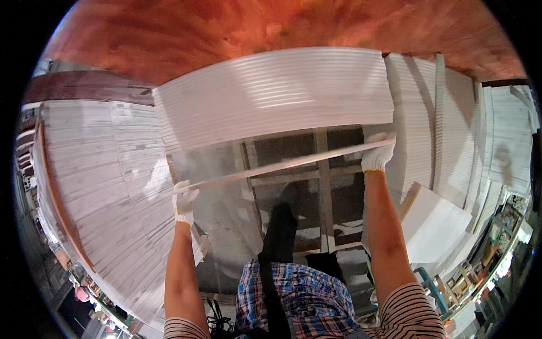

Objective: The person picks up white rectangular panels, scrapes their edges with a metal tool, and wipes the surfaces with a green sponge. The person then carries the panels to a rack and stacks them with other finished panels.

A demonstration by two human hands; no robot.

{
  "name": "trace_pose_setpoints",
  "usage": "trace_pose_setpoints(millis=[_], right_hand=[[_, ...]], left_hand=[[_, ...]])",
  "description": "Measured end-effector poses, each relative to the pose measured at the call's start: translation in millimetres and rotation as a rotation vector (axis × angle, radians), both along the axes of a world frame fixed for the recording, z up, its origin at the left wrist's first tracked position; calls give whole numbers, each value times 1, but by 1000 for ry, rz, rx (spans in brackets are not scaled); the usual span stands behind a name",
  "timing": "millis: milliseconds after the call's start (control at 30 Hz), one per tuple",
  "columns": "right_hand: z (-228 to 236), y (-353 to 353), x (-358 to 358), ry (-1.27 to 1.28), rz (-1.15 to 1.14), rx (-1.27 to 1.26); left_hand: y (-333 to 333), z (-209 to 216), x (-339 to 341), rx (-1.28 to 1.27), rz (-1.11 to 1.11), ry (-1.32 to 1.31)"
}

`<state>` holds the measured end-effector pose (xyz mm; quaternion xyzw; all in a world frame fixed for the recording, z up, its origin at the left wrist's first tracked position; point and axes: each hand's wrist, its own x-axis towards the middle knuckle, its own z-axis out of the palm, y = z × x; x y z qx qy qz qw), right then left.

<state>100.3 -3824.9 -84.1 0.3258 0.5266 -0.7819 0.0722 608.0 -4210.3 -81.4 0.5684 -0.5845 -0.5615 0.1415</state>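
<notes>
A long, thin, pale board [282, 166] is held crosswise in front of me, seen nearly edge-on and slanting up to the right. I cannot tell how wide it is. My left hand [184, 201], in a white knit glove, closes round its left end. Its other end is gripped by my right hand [379, 153], gloved the same way and a little farther off. Just beyond the board rises a neat stack of thin white boards [271, 93]. Dark slatted framing [323, 192] shows under the board.
Rows of stacked white slats [107, 186] fill the left side. More white stacks [415, 107] stand at the right, with a loose white panel [432, 223] leaning near them. Behind the far stack is an orange-brown surface [282, 25]. Small clutter [463, 277] lies at the lower right.
</notes>
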Motion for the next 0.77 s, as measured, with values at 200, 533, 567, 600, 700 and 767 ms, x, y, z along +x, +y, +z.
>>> trace_pose_setpoints(millis=[200, 533, 567, 600, 700, 767], right_hand=[[-23, 12, -7, 31, 126, -60], [-8, 40, 17, 22, 75, -188], [5, 38, 21, -20, -1, -264], [7, 39, 28, 19, 26, -155], [51, 35, 43, -65, 102, -268], [40, 43, 54, -90, 248, -115]], left_hand=[[-4, -46, -28, 19, -22, 24], [20, -10, -35, 395, 155, 26], [28, 19, -51, 463, 162, 36], [35, 48, -63, 525, 171, 44], [52, 83, -51, 652, 98, 242], [53, 95, -48, 688, 34, 336]])
